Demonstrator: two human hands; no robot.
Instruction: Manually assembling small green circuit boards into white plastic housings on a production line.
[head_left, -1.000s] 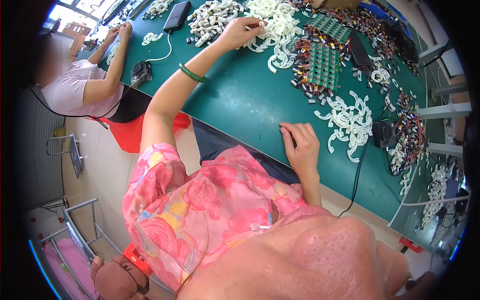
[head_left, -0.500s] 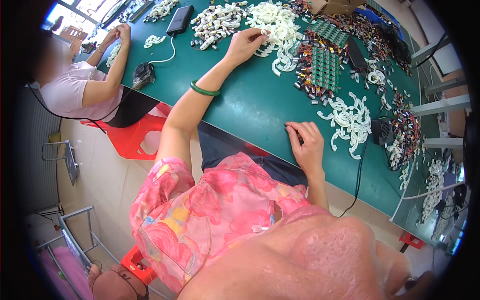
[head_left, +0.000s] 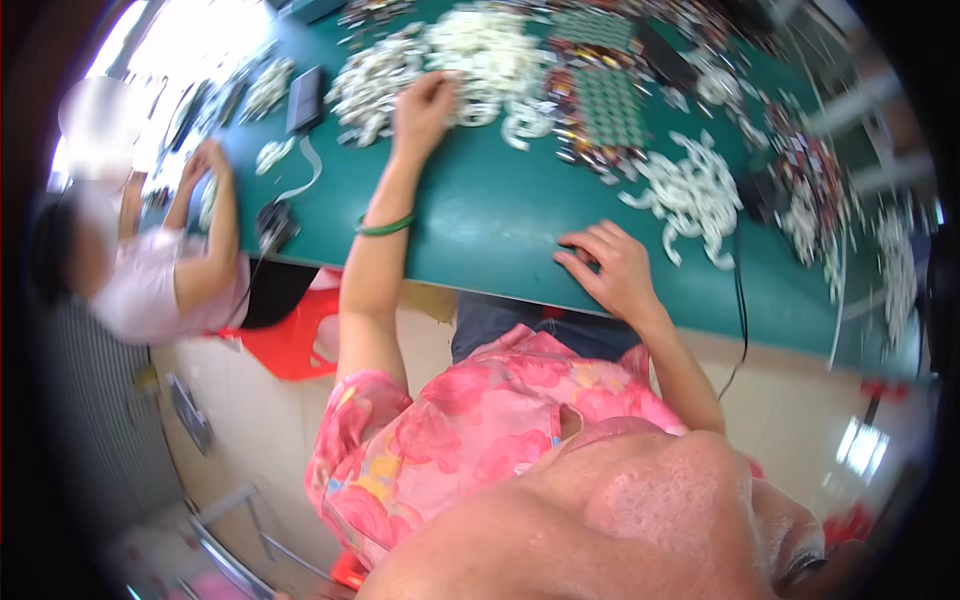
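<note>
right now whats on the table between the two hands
Head view: only bare green table lies between the left hand, at the pile of white parts, and the right hand, resting flat.

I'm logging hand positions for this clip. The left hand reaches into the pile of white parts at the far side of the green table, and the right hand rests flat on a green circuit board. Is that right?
Not quite. The head view shows the right hand resting on the bare green table, apart from the circuit board. The left hand does reach into the white parts.
</note>
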